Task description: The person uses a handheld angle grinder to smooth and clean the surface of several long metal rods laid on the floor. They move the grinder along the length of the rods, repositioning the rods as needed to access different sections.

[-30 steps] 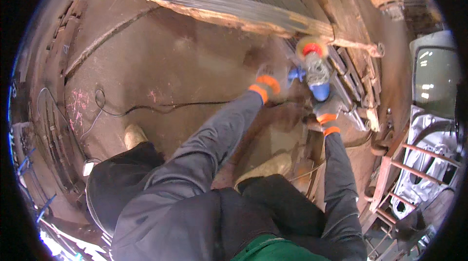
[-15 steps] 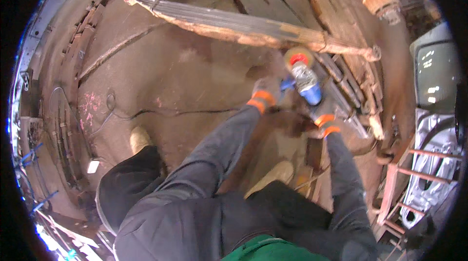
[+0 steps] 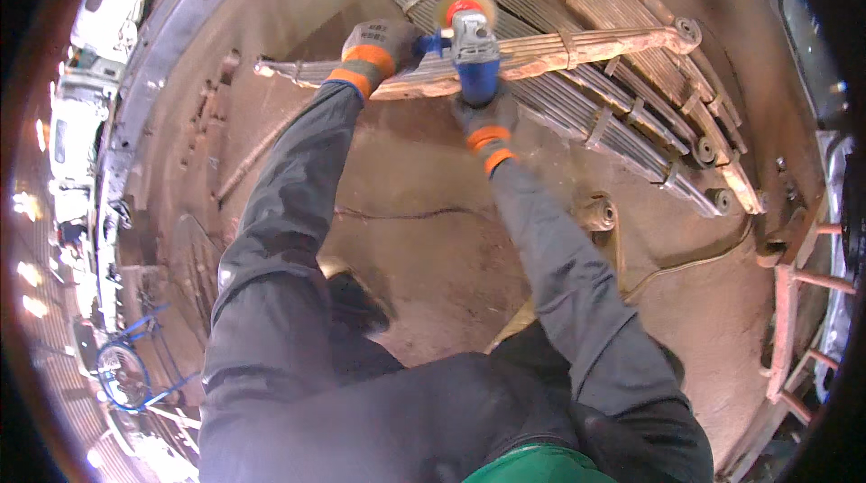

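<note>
A blue and silver angle grinder [image 3: 476, 64] is held over a long leaf spring [image 3: 613, 44] that lies crosswise in front of me. Around its blue side handle my left hand [image 3: 383, 43] is closed, in a grey glove with an orange cuff. My right hand [image 3: 487, 118], gloved the same way, grips the rear of the blue body. The round disc [image 3: 483, 3], red at its centre and tan at the rim, sits at the far end of the tool, beyond the leaf spring's far edge. Whether the disc touches anything, I cannot tell.
Several more leaf springs [image 3: 622, 136] lie stacked to the right and behind. A cord [image 3: 410, 213] crosses the brown floor. At the right stands a reddish metal frame [image 3: 783, 330]. A blue wheel-like ring [image 3: 123, 375] is at the lower left.
Both hands have carried the grinder forward and left, from the near side of the crosswise leaf spring to over it. My view has shifted too, and the left arm reaches farther out.
</note>
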`<action>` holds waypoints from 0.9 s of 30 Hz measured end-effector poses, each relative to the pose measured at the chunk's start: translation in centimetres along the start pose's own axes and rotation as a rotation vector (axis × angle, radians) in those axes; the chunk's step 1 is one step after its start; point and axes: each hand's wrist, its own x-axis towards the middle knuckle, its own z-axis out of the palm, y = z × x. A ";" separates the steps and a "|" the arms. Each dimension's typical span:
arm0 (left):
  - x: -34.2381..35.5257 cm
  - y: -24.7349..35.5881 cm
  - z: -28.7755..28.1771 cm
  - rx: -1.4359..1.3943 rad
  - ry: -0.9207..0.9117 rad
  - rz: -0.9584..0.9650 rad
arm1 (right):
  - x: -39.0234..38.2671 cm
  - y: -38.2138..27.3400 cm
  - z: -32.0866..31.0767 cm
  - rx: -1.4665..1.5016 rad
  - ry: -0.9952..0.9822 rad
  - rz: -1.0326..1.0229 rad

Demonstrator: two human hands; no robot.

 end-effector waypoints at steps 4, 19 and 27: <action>-0.7 -0.7 -0.9 0.160 -0.109 0.076 | -4.2 0.6 4.6 0.507 0.011 0.308; 1.6 0.3 3.1 0.208 -0.149 0.080 | -4.6 6.6 8.9 0.433 -0.032 0.322; -0.9 -2.6 5.3 0.201 -0.175 0.097 | -6.4 2.8 8.0 0.196 -0.079 0.254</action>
